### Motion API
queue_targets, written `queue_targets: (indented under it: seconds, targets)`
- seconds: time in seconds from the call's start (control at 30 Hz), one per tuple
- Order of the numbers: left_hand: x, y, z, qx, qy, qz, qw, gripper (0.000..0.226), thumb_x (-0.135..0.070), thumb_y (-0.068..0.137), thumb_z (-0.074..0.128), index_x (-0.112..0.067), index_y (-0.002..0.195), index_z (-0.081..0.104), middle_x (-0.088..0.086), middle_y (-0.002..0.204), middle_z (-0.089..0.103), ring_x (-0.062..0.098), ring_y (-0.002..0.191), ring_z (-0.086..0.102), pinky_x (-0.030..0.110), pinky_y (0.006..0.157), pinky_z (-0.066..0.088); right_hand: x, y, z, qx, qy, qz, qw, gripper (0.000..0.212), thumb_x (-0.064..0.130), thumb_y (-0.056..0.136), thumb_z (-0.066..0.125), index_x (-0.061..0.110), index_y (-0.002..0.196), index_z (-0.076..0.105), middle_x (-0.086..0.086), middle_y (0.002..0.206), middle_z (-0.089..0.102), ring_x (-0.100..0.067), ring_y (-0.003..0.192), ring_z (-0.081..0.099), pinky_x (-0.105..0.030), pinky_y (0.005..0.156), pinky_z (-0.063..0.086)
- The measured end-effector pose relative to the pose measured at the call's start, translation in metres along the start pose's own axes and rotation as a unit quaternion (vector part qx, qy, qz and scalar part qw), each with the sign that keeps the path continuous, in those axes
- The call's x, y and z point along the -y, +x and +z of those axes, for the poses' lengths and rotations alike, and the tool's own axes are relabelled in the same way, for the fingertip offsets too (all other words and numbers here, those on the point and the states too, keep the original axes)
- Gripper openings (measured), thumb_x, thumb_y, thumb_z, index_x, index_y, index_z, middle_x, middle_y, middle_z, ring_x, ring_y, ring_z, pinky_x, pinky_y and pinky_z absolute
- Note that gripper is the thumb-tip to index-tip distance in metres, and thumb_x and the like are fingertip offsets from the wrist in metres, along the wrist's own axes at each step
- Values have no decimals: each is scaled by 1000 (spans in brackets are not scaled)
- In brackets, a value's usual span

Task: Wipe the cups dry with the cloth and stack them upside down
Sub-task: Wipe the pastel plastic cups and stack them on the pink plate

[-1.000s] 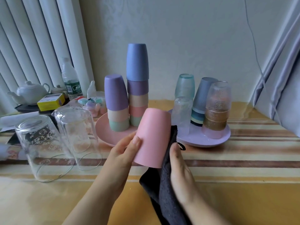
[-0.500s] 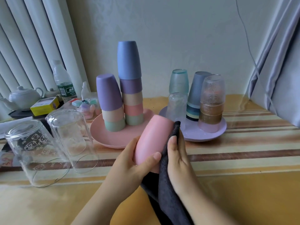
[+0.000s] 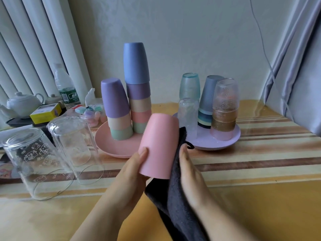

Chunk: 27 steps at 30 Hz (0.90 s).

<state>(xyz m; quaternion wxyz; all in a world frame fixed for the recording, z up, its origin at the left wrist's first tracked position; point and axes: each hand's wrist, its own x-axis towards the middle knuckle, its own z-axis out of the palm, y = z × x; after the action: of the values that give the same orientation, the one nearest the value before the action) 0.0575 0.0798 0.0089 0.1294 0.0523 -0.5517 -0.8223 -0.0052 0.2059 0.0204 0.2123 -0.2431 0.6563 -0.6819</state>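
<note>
Above the table (image 3: 260, 197), the dark cloth (image 3: 175, 197) is draping under the right hand (image 3: 189, 173), whose straight fingers are pressing it against the pink cup (image 3: 159, 146); the left hand (image 3: 132, 173) is gripping that upside-down cup from its left.

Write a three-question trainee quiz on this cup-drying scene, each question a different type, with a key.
1. True or false: the pink cup in the hands is held mouth up.
2. Which hand presses the dark cloth against that cup? A) left hand B) right hand
3. Fill in: the taller stack on the pink plate is topped by a ____ cup.

Key: 1 false, its mouth faces down; 2 B; 3 blue.
</note>
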Motion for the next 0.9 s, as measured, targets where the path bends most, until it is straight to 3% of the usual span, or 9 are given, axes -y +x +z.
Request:
queue_targets:
  seconds: [0.1,0.2,0.27,0.37,0.43,0.47,0.6,0.8,0.9]
  targets:
    - [-2,3,-6,2,12,41,999,68,-70,49,80,-36,108,74,2,126,67,16,120,60,38,99,41,2,-5,10,30,14,-16,999,57,50,83,21,36,138,28,34,129,37,36,100,36,11,77,28]
    - [1,6,-6,-75,80,86,990,82,-72,56,76,-23,121,66,4,123,68,14,114,63,36,89,52,4,-3,7,-4,25,-60,998,45,46,84,24,44,129,22,41,123,30,44,95,26,14,77,21]
    - [5,9,-5,-159,125,141,969,63,-56,74,73,-15,119,58,2,106,70,6,91,66,25,73,54,3,0,3,-26,16,-91,995,38,42,88,29,49,125,25,45,123,27,43,101,23,14,79,18]
    - [4,5,0,-207,228,202,930,28,-42,89,52,-22,104,63,-14,89,73,0,80,63,18,73,51,-5,2,7,-37,-17,-109,993,36,31,96,35,53,121,22,45,125,22,42,105,18,14,82,15]
    - [4,3,1,-187,263,198,925,28,-53,92,54,-32,108,63,-24,98,71,-7,91,63,14,78,49,-13,3,11,-41,-43,-123,991,43,25,97,38,50,126,19,41,132,21,39,113,16,12,88,14]
    - [4,3,2,-175,277,188,926,39,-60,83,54,-36,113,60,-26,104,68,-9,98,61,13,80,48,-16,4,13,-38,-54,-128,990,47,23,97,40,50,128,17,39,135,21,35,117,17,10,91,15]
    - [7,2,-3,-142,307,140,930,77,-72,57,65,-34,123,55,-22,107,67,-2,99,63,26,81,54,-21,5,18,-29,-72,-136,988,54,21,98,41,42,140,15,28,146,21,23,129,19,3,99,18]
    - [2,-2,-2,-6,330,75,941,59,-59,67,64,-39,122,55,-24,118,66,-2,113,59,17,91,49,1,10,-6,-106,-36,-136,984,34,43,97,32,43,130,24,40,126,25,41,106,21,11,88,15]
    - [-4,-10,4,60,281,23,958,50,-57,67,62,-43,114,65,-23,118,67,-3,112,60,14,88,49,12,9,-19,-119,-1,-110,987,26,30,98,26,40,123,26,42,116,25,41,97,26,14,81,17]
